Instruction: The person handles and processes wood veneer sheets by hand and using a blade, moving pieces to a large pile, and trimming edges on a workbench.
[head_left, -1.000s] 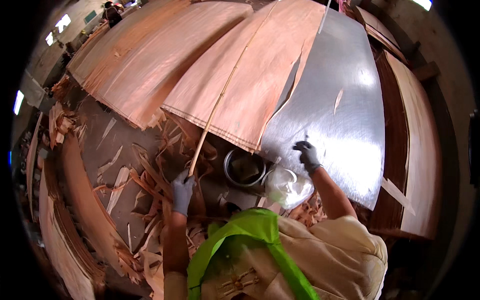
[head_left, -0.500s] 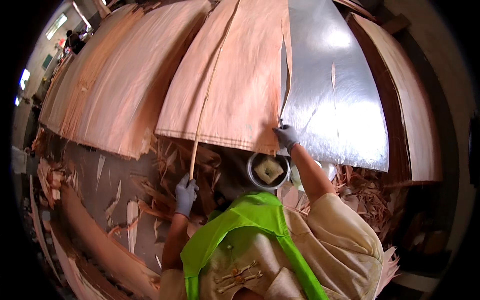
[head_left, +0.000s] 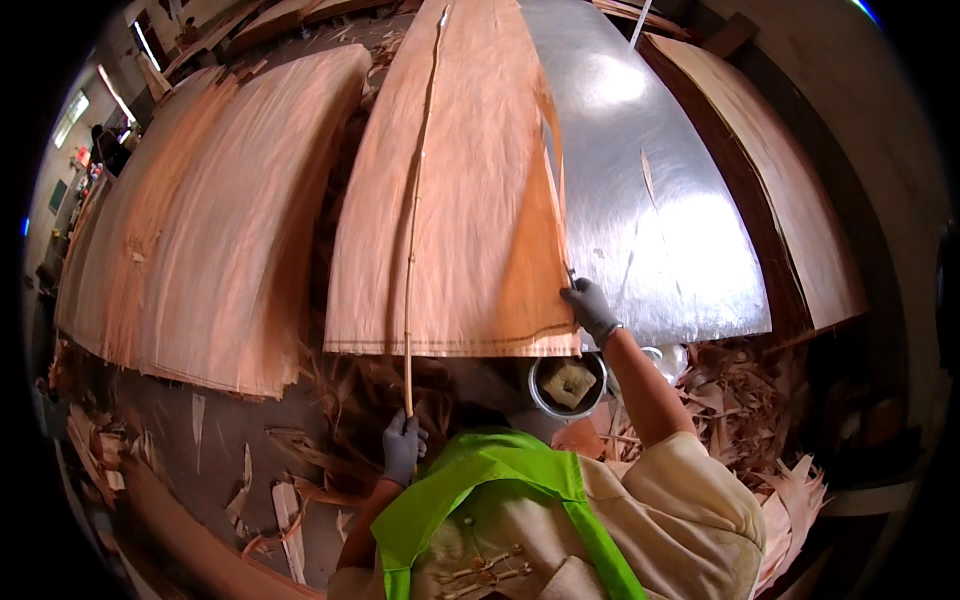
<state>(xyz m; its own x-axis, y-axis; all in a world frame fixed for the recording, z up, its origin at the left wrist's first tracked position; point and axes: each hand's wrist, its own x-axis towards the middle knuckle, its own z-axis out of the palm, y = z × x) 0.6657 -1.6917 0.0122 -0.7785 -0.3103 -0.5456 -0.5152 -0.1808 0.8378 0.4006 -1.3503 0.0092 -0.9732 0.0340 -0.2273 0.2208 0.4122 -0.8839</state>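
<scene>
Left hand (head_left: 404, 447) grips the thin pole (head_left: 411, 250), lying lengthwise on the wood sheet (head_left: 475, 190). Right hand (head_left: 578, 290) pinches a small dark tool (head_left: 571, 276) at the sheet's right edge, beside the metal tabletop (head_left: 690, 290). Apparent step: edge trimming; next move likely requires a steady sheet.

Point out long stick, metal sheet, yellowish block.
Long stick (head_left: 411, 258), head view: on its shaft.
Metal sheet (head_left: 615, 150), head view: bare upper surface.
Yellowish block (head_left: 571, 381), head view: its top face.

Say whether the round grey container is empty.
Not empty: a pale block shows inside the round grey container; what lies beneath is hidden.
</scene>
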